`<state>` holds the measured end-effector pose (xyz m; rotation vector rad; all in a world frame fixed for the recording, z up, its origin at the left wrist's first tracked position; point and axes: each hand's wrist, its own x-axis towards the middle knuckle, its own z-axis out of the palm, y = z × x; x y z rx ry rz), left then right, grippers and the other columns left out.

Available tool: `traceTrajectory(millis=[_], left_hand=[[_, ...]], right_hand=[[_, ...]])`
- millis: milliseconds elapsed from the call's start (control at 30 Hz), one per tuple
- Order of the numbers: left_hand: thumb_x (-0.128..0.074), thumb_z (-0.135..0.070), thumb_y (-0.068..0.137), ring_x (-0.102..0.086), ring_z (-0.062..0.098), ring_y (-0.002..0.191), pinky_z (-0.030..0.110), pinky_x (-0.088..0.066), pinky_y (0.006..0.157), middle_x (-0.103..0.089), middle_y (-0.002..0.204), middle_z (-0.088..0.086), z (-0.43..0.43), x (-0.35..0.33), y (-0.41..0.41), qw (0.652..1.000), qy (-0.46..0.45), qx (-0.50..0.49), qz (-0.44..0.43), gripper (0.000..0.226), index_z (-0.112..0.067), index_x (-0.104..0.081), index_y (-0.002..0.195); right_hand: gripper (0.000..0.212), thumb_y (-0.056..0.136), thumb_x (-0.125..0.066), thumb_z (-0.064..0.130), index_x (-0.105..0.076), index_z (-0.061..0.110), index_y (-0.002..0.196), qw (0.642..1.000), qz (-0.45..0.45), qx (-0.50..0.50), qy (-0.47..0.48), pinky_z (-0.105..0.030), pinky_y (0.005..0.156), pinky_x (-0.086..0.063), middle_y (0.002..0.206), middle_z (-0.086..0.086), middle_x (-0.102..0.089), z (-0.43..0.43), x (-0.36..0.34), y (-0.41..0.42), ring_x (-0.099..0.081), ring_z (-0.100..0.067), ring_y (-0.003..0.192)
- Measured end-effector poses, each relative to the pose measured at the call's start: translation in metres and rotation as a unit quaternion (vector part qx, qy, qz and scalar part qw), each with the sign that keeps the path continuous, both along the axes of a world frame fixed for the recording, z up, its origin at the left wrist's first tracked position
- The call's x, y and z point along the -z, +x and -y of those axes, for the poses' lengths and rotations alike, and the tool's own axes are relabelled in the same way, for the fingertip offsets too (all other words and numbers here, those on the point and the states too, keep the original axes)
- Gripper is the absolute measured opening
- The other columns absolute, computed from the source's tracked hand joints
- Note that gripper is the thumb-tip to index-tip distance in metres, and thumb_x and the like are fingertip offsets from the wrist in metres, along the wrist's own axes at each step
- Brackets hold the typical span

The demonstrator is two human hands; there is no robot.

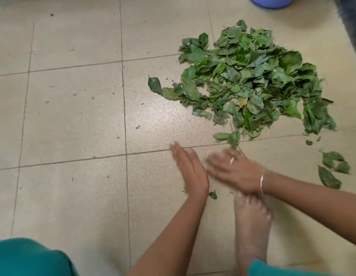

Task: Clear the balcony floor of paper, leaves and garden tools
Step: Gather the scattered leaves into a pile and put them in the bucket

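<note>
Seen from above, a leaf pile point(252, 80) lies on the tiled floor point(73, 116), at one o'clock from two hands. The left hand point(190, 172) stands on edge, fingers straight, holding nothing. The right hand point(232, 172), blurred, looks spread flat and empty, its fingertips just beside the pile's near edge. Stray leaves point(332, 170) lie at three o'clock. The leaves look light, limp and loose, probably best scooped from opposite edges between both palms.
</note>
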<state>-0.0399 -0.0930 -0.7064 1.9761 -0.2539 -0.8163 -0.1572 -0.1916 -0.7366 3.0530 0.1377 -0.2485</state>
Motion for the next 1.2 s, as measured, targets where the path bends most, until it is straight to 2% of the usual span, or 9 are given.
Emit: traceTrajectory(millis=[133,200,400,600,667,800,1000,1067,1200], left_hand=[[-0.038,-0.03,0.1,-0.056,0.006,0.095,0.001,-0.04,0.075,-0.061,0.112,-0.001,0.007,-0.022,0.031,0.998,-0.004,0.055,0.023,0.032,-0.013,-0.054,0.122],[-0.04,-0.022,0.1,-0.057,0.014,0.06,0.018,-0.049,0.056,-0.065,0.077,0.009,0.001,-0.02,0.054,0.987,0.079,0.136,-0.045,0.031,-0.003,-0.062,0.091],[-0.043,-0.014,0.093,-0.059,0.02,0.054,0.022,-0.048,0.052,-0.065,0.066,0.012,-0.011,-0.026,0.052,0.677,0.407,0.572,-0.219,0.024,-0.003,-0.062,0.082],[-0.044,-0.002,0.092,-0.059,0.019,0.075,0.029,-0.047,0.068,-0.063,0.086,0.008,0.031,-0.027,0.086,0.902,0.162,0.397,-0.04,0.017,-0.011,-0.056,0.083],[-0.04,-0.003,0.093,-0.062,0.023,0.067,0.031,-0.052,0.061,-0.064,0.077,0.012,0.036,-0.036,0.097,0.855,0.247,0.449,-0.08,0.023,-0.005,-0.058,0.077],[-0.046,-0.007,0.091,-0.064,0.021,0.065,0.029,-0.052,0.064,-0.07,0.086,0.014,0.023,-0.034,0.089,0.645,0.438,0.613,-0.127,0.02,-0.003,-0.065,0.087],[-0.046,-0.012,0.093,-0.064,0.026,0.081,0.037,-0.054,0.076,-0.066,0.096,0.012,0.069,-0.02,0.075,0.895,0.12,0.414,0.116,0.016,-0.005,-0.06,0.098],[-0.044,-0.014,0.094,-0.065,0.027,0.073,0.04,-0.056,0.074,-0.068,0.085,0.014,0.076,-0.027,0.075,0.88,0.164,0.432,0.111,0.022,-0.002,-0.062,0.091],[-0.045,-0.028,0.098,-0.061,0.019,0.057,0.028,-0.052,0.056,-0.064,0.07,0.01,0.062,-0.034,0.069,0.723,0.35,0.592,-0.065,0.036,0.002,-0.064,0.091]], right_hand=[[0.066,0.069,-0.063,-0.002,-0.049,0.013,0.132,0.929,0.01,0.364,0.059,-0.056,0.103,-0.036,0.142,-0.016,-0.041,0.056,-0.042,0.014,-0.038,-0.038,0.13],[0.046,0.078,-0.048,0.001,-0.059,0.015,0.121,0.911,0.019,0.381,0.155,-0.046,0.091,-0.048,0.123,-0.009,-0.057,0.035,-0.054,0.019,-0.05,-0.03,0.114],[0.038,0.086,-0.044,-0.004,-0.066,0.012,0.112,0.817,-0.243,0.215,0.477,-0.022,0.084,-0.042,0.108,-0.004,-0.066,-0.069,-0.043,0.021,-0.06,-0.017,0.097],[0.046,0.089,-0.039,-0.007,-0.055,0.018,0.125,0.787,0.008,0.507,0.352,-0.022,0.077,-0.05,0.111,0.001,-0.057,0.035,-0.048,0.037,-0.057,-0.017,0.1],[0.043,0.085,-0.042,-0.009,-0.063,0.018,0.112,0.811,-0.037,0.462,0.357,-0.022,0.071,-0.049,0.095,0.006,-0.058,0.047,-0.06,0.031,-0.06,-0.014,0.091],[0.033,0.08,-0.048,-0.005,-0.071,0.014,0.093,0.808,-0.323,0.299,0.39,-0.028,0.082,-0.051,0.089,0.001,-0.071,0.006,-0.054,0.017,-0.06,-0.009,0.079],[0.047,0.083,-0.041,-0.012,-0.061,0.02,0.11,0.823,-0.04,0.48,0.299,-0.026,0.079,-0.05,0.099,0.008,-0.057,0.077,-0.069,0.011,-0.055,-0.011,0.093],[0.038,0.082,-0.043,-0.012,-0.065,0.018,0.094,0.812,-0.136,0.45,0.346,-0.026,0.077,-0.052,0.087,0.006,-0.063,0.082,-0.072,0.007,-0.06,-0.01,0.084],[0.033,0.084,-0.045,-0.008,-0.067,0.008,0.102,0.747,-0.358,0.348,0.439,-0.037,0.084,-0.052,0.093,-0.009,-0.07,0.036,-0.056,0.006,-0.059,-0.013,0.077]])
